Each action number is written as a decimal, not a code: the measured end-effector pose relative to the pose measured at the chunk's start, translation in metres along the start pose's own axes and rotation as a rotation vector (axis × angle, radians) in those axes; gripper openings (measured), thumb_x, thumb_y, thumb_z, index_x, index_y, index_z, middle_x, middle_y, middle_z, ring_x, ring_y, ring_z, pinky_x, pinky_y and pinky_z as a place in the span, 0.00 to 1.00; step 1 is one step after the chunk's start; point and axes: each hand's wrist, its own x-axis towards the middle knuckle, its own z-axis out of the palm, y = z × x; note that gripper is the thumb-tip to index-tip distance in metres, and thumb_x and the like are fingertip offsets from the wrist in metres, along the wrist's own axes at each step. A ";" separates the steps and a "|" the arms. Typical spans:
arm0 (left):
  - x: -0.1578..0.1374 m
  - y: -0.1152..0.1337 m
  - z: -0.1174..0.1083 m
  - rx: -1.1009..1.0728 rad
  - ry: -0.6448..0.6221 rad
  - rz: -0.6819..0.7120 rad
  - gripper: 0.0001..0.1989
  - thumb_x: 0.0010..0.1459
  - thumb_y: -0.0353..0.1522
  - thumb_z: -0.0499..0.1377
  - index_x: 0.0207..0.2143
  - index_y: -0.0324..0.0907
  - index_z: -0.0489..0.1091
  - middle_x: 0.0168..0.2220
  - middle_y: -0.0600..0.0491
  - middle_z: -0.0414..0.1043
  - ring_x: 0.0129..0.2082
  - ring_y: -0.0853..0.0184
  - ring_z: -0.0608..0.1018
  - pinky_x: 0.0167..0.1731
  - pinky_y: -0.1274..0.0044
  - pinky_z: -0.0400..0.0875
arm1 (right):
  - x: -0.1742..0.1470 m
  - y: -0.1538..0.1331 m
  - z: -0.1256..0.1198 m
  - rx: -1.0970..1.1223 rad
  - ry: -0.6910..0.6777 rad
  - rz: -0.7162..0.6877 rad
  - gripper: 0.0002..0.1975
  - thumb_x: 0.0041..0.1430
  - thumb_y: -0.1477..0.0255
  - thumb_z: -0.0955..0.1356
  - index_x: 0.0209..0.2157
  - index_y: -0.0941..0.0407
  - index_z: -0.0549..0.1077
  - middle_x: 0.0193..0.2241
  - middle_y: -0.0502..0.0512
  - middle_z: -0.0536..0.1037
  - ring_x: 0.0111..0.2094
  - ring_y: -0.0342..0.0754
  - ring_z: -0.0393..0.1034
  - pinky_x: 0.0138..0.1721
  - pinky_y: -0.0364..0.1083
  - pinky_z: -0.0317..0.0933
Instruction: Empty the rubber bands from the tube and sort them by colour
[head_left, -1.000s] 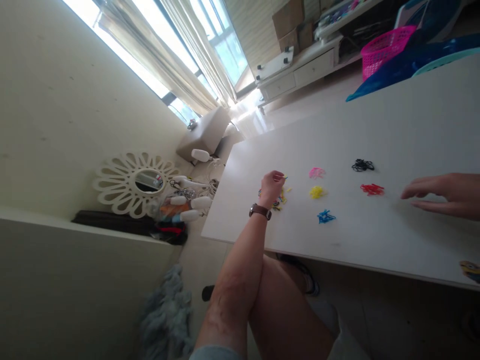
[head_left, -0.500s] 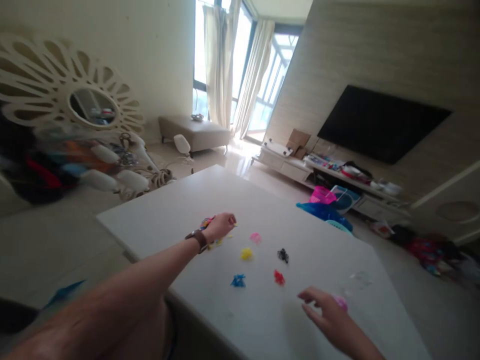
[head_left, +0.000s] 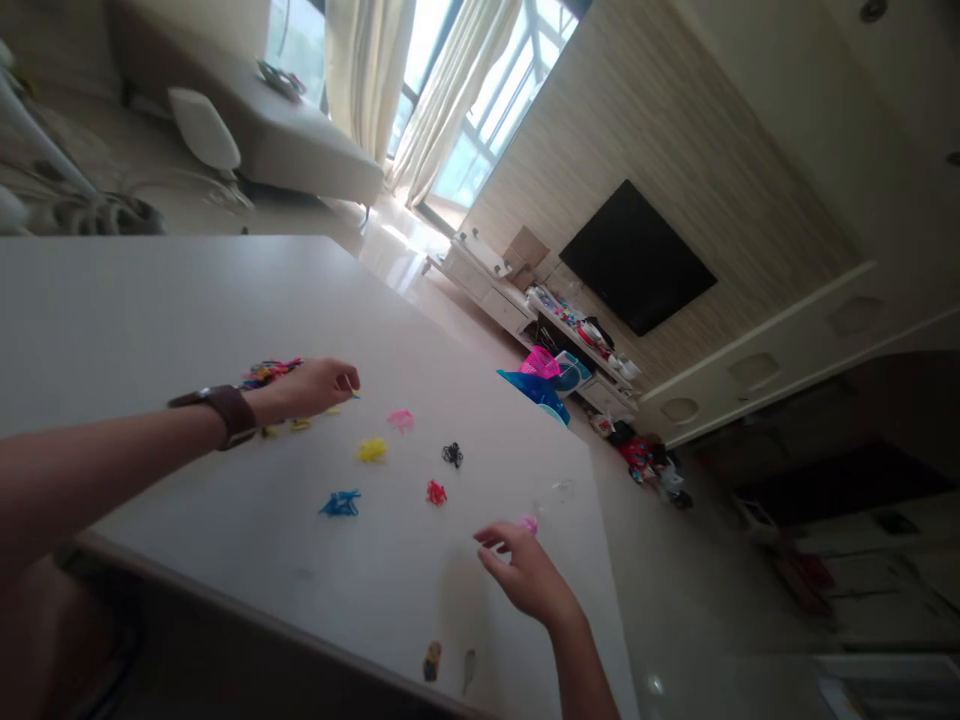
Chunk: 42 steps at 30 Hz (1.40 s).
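My left hand (head_left: 324,385), with a brown watch strap at the wrist, is over the table beside a mixed pile of small coloured rubber bands (head_left: 270,373). Its fingers are pinched together, and a small yellow rubber band (head_left: 355,394) shows at the tips. Sorted by colour, little heaps lie to its right: pink bands (head_left: 401,420), yellow bands (head_left: 371,450), blue bands (head_left: 342,503), black bands (head_left: 453,455) and red bands (head_left: 436,492). My right hand (head_left: 521,570) hovers near the red heap, thumb and fingers apart, holding nothing visible. Behind it a pink item (head_left: 529,524) is partly hidden.
The white table (head_left: 225,300) carries a clear, see-through item (head_left: 556,494) near its right edge and two small objects (head_left: 433,661) at the front edge. Beyond stand a bench (head_left: 300,140), a low TV cabinet (head_left: 502,310) and a pink basket (head_left: 540,363).
My head view has tilted and swung right, so everything sits further left in the picture. Both hands keep about the same places over the table.
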 end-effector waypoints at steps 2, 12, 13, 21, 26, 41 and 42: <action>-0.001 0.004 0.002 0.000 -0.038 0.013 0.08 0.49 0.29 0.63 0.34 0.45 0.78 0.35 0.54 0.80 0.35 0.65 0.79 0.36 0.80 0.69 | -0.002 0.001 -0.001 0.006 -0.006 0.027 0.10 0.61 0.68 0.69 0.43 0.50 0.79 0.44 0.55 0.82 0.45 0.55 0.77 0.48 0.56 0.71; 0.000 0.010 0.018 0.006 -0.077 -0.008 0.07 0.51 0.31 0.64 0.35 0.44 0.79 0.34 0.57 0.77 0.39 0.64 0.77 0.44 0.78 0.68 | -0.005 0.003 -0.004 0.010 -0.018 0.055 0.10 0.63 0.68 0.68 0.44 0.54 0.78 0.45 0.57 0.81 0.45 0.53 0.77 0.48 0.54 0.70; -0.001 0.011 0.019 0.010 -0.080 0.007 0.07 0.51 0.31 0.63 0.35 0.44 0.78 0.34 0.57 0.77 0.39 0.64 0.77 0.44 0.79 0.68 | -0.005 0.003 -0.004 0.007 -0.017 0.054 0.10 0.63 0.68 0.68 0.44 0.54 0.78 0.45 0.57 0.81 0.45 0.52 0.77 0.48 0.54 0.70; -0.012 0.023 0.021 0.014 -0.151 0.176 0.11 0.48 0.37 0.61 0.34 0.43 0.78 0.33 0.54 0.79 0.36 0.64 0.78 0.39 0.79 0.68 | -0.003 -0.005 -0.001 0.000 -0.012 0.026 0.10 0.64 0.70 0.67 0.44 0.55 0.78 0.45 0.57 0.82 0.44 0.49 0.77 0.47 0.51 0.70; -0.016 0.028 0.027 -0.006 -0.154 0.201 0.11 0.48 0.37 0.61 0.34 0.44 0.78 0.33 0.53 0.79 0.36 0.63 0.78 0.39 0.78 0.68 | -0.003 -0.015 0.002 -0.018 -0.045 0.023 0.10 0.65 0.70 0.67 0.45 0.54 0.78 0.45 0.56 0.82 0.45 0.49 0.76 0.49 0.51 0.69; -0.038 0.051 0.027 -0.223 -0.277 0.246 0.07 0.52 0.35 0.61 0.31 0.41 0.75 0.33 0.49 0.81 0.31 0.63 0.82 0.29 0.78 0.71 | 0.015 -0.029 0.017 -0.044 -0.145 -0.066 0.12 0.65 0.70 0.65 0.46 0.54 0.79 0.45 0.57 0.81 0.45 0.52 0.75 0.51 0.51 0.66; -0.039 0.052 0.026 -0.239 -0.288 0.240 0.07 0.52 0.35 0.61 0.32 0.41 0.75 0.33 0.49 0.81 0.31 0.63 0.83 0.29 0.78 0.72 | 0.016 -0.030 0.018 -0.050 -0.152 -0.073 0.12 0.65 0.70 0.65 0.46 0.54 0.79 0.45 0.57 0.81 0.45 0.52 0.75 0.50 0.50 0.66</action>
